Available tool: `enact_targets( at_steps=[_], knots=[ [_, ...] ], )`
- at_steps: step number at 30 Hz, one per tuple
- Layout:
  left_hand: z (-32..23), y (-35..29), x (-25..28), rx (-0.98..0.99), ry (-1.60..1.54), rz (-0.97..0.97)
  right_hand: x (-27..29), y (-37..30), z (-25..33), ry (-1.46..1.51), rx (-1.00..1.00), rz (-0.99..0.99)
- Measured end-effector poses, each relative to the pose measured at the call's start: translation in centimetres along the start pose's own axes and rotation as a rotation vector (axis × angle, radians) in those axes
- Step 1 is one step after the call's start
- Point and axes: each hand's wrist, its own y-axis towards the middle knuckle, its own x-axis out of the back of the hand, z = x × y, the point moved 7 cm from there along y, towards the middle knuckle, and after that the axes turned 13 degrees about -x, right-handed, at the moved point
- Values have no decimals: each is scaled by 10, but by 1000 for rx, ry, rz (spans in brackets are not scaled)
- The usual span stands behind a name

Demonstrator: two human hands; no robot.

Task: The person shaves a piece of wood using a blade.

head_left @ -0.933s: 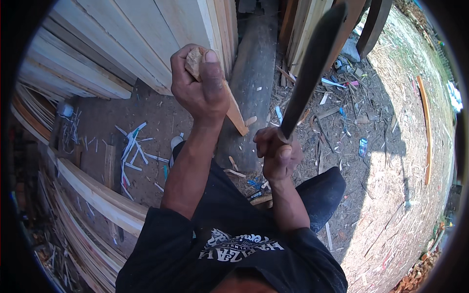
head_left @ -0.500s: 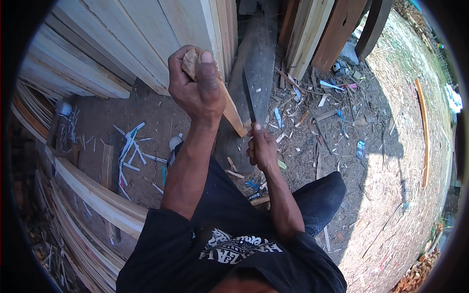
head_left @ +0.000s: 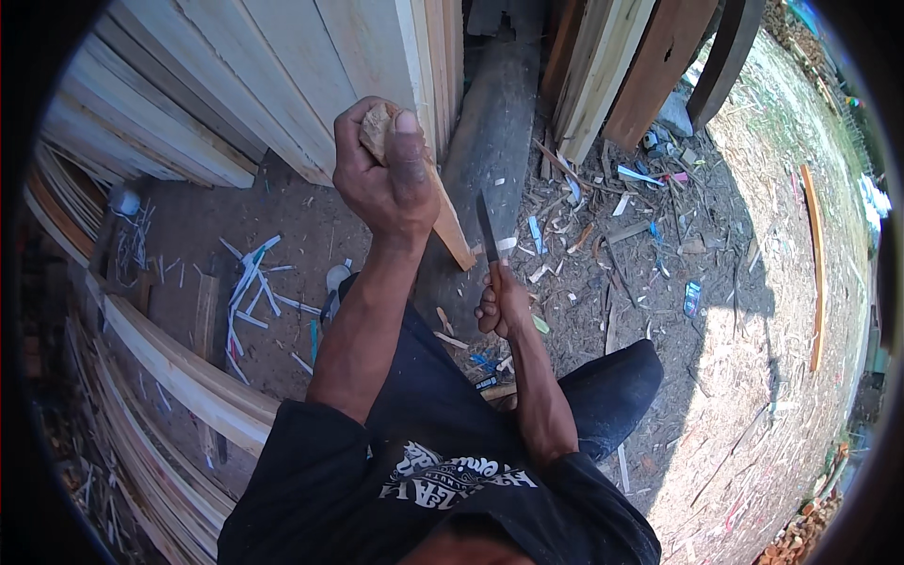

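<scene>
My left hand (head_left: pixel 388 184) is closed round the upper end of a piece of wood (head_left: pixel 454 234), whose rough, broken top (head_left: pixel 378 130) shows between thumb and fingers. The wood slants down to the right, its narrower lower end in front of a grey weathered log (head_left: pixel 490 118). My right hand (head_left: pixel 504 303) grips the handle of a knife (head_left: pixel 487 226). Its dark blade points away from me and up, just right of the wood's lower end. A small gap seems to lie between blade and wood. A pale chip (head_left: pixel 507 244) shows beside the blade.
Tall pale boards (head_left: pixel 282 85) lean at the far left, and more planks (head_left: pixel 612 75) stand at the far right. Long curved boards (head_left: pixel 188 377) lie at left. Wood chips and litter (head_left: pixel 621 235) cover the ground right of the log. My knee (head_left: pixel 617 391) juts out at right.
My right hand has drawn the knife toward me, and its blade tip sits lower in view. The left hand has barely shifted and still holds the wood. A pale chip now shows by the blade.
</scene>
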Motion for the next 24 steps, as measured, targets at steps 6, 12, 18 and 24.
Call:
enact_targets(
  at_steps=[6,12,18,24],
  knots=[
    [-8,-1,-5,-8,28,3,-90,-122,49,-485,1330,34],
    [-14,1,-13,38,-61,15,36,34,-2,-726,475,-587],
    [-8,-2,2,62,4,-20,-87,-91,51,-532,693,-171],
    [-16,-1,-14,-10,-32,-14,43,37,-1,-982,773,-681]
  ],
)
